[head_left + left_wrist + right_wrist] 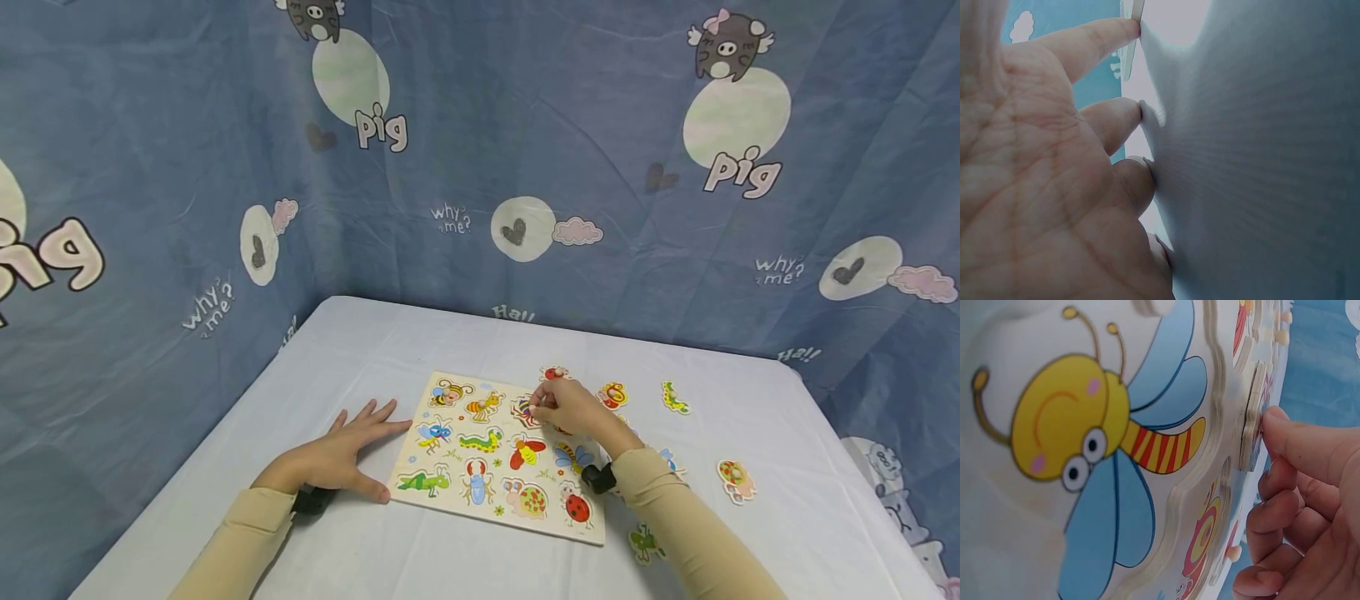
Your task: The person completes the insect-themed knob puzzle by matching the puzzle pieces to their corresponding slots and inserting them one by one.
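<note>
spider (pixel 522 411) partly hidden, right sleeve (pixel 690 525) cropped

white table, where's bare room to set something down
Free: beyond the left hand to the far left corner of the table; before the puzzle board, between the sleeves; right of the loose snail piece. Crowded: right of the board, among loose pieces.

A left hand (pixel 337 454) lies spread on the white tablecloth (pixel 360 358), thumb and index fingertip at the left edge of a wooden insect puzzle board (pixel 453 504). The right hand (pixel 581 412) pinches the spider piece (pixel 521 411) near the board's far right corner. Loose caterpillar (pixel 675 400) and snail (pixel 737 482) pieces lie farther right.
</note>
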The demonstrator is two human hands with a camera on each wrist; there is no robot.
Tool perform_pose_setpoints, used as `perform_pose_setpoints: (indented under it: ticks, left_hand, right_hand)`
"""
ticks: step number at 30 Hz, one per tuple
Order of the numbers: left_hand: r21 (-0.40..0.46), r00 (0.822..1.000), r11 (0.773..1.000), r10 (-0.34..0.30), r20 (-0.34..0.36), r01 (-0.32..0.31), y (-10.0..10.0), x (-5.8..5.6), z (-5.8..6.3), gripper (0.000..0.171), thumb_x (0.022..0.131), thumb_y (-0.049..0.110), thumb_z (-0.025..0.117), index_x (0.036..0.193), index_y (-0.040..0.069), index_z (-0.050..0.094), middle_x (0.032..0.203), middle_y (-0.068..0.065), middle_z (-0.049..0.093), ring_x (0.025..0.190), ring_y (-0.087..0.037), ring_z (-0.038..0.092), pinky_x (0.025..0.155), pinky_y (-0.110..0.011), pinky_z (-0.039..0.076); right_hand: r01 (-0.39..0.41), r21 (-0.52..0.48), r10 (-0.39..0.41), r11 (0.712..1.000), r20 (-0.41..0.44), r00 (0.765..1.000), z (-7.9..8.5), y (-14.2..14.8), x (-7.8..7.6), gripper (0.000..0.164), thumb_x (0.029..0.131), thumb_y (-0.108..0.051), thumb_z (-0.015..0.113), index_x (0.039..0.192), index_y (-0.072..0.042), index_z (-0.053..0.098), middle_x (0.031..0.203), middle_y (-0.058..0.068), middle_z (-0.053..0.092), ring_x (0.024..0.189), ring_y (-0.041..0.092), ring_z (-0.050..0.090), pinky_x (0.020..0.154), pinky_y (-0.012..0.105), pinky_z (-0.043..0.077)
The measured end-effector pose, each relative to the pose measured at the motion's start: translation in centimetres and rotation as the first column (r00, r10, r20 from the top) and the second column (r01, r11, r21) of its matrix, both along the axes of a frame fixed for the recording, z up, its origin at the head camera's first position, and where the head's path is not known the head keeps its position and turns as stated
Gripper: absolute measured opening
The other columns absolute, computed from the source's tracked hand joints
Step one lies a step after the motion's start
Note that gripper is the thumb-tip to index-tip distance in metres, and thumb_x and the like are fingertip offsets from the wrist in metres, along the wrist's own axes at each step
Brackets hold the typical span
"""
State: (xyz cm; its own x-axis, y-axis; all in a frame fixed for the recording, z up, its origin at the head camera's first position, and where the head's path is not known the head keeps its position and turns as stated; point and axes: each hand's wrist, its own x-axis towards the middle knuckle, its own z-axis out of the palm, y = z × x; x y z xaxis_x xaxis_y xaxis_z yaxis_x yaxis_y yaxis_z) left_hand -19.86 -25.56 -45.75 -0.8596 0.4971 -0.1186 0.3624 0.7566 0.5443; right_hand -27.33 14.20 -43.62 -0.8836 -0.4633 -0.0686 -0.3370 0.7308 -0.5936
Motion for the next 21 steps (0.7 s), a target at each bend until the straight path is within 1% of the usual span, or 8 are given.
perform_pose_setpoints:
  ticks: [5, 11, 21]
  left_hand:
    - [0.002, 1.0, 1.0, -0.002, 0.001, 0.002, 0.02, -0.04, -0.05, 0.109, 0.06, 0.063, 0.088, 0.154, 0.028, 0.042, 0.169, -0.012, 0.015, 0.156, -0.044, 0.0, 0.116, -0.075, -0.006]
    - [0.001, 1.0, 1.0, -0.003, 0.003, 0.003, 0.05, 0.01, 0.04, 0.109, 0.061, 0.062, 0.088, 0.154, 0.028, 0.042, 0.169, -0.012, 0.015, 0.156, -0.044, 0.0, 0.116, -0.075, -0.005]
    - [0.005, 1.0, 1.0, 0.0, 0.013, 0.0, 0.13, 0.07, 0.26, 0.109, 0.061, 0.061, 0.088, 0.154, 0.027, 0.042, 0.169, -0.012, 0.014, 0.156, -0.044, -0.001, 0.116, -0.075, -0.006]
  right_hand:
    - [-0.007, -0.013, 0.007, 1.0, 0.003, 1.0, -0.09, 0.07, -0.12, 0.01, 0.098, -0.019, 0.066, 0.1, -0.01, 0.071, 0.07, -0.002, 0.06, 0.05, 0.01, 0.044, 0.05, 0.024, 0.04]
    - [-0.011, -0.018, 0.011, 1.0, 0.01, 1.0, -0.24, -0.08, -0.27, 0.009, 0.098, -0.02, 0.066, 0.1, -0.012, 0.07, 0.068, -0.001, 0.059, 0.046, 0.01, 0.041, 0.047, 0.025, 0.039]
    - [-0.013, -0.01, 0.013, 1.0, 0.015, 1.0, -0.21, -0.19, -0.3, 0.01, 0.098, -0.02, 0.066, 0.1, -0.012, 0.07, 0.069, 0.0, 0.06, 0.045, 0.011, 0.042, 0.047, 0.025, 0.039]
